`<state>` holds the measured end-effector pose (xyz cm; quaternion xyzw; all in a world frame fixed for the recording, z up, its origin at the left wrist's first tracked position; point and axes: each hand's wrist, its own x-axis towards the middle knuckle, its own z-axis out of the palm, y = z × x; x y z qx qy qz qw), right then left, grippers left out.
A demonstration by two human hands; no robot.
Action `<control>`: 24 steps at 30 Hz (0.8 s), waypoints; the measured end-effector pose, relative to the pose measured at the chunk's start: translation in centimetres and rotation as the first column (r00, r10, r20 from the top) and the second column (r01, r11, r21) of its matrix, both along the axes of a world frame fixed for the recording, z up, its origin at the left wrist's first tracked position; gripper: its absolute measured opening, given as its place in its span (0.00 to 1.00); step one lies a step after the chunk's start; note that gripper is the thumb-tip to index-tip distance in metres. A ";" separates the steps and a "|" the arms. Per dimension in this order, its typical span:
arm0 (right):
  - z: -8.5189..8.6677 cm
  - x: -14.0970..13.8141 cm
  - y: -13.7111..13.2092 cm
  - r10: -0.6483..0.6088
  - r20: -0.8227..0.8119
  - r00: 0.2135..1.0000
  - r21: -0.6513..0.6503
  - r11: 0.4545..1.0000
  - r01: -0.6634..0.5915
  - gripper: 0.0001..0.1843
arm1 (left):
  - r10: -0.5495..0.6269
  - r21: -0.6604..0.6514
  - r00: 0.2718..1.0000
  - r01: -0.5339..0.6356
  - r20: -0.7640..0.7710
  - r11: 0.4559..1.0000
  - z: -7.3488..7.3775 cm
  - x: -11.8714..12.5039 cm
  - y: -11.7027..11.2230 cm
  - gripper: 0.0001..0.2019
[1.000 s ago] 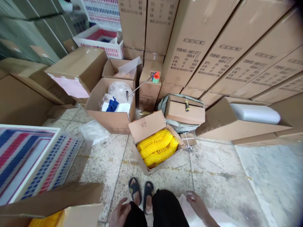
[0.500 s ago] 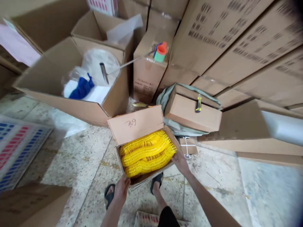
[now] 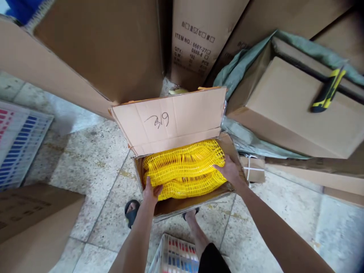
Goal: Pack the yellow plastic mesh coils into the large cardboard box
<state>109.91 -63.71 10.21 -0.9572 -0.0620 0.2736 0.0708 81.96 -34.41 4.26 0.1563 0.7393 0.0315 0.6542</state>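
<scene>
A stack of yellow mesh pieces [image 3: 184,167] fills an open carton [image 3: 184,207] on the floor, just beyond the person's feet. The left hand [image 3: 152,191] curls its fingers shut over the stack's near-left end, while the right hand [image 3: 230,171] lies flat and unclenched against the right end, so the stack sits braced between them. The carton's far flap [image 3: 170,121] stands upright against the boxes behind, leaving the opening free. A utility knife [image 3: 327,93] rests on a closed box [image 3: 292,117] at far right.

speckled stone floor [image 3: 93,159], stacked cartons [image 3: 196,38]
</scene>
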 end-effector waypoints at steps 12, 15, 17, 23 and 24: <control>-1.6 0.0 0.9 -0.061 -0.032 0.998 -0.059 0.996 0.059 0.36 | 0.017 -0.034 0.998 -0.019 -0.058 0.999 -0.2 0.7 0.0 0.26; -2.1 -0.5 0.9 -0.050 0.026 0.998 -0.055 0.997 0.052 0.35 | 0.012 -0.047 0.998 -0.015 -0.058 0.999 0.0 0.9 -0.1 0.28; -2.3 -0.7 1.0 -0.050 0.035 0.998 -0.052 0.997 0.052 0.34 | 0.015 -0.052 0.999 -0.017 -0.042 0.999 0.0 1.3 -0.2 0.28; -2.2 -0.4 1.1 -0.077 0.005 0.997 -0.053 0.996 0.077 0.37 | 0.073 -0.091 0.997 -0.070 0.023 0.993 -0.3 2.2 -1.3 0.27; -2.1 -0.3 1.2 -0.076 -0.005 0.997 -0.063 0.995 0.076 0.37 | 0.074 -0.087 0.997 -0.071 0.034 0.994 -0.4 2.3 -1.4 0.27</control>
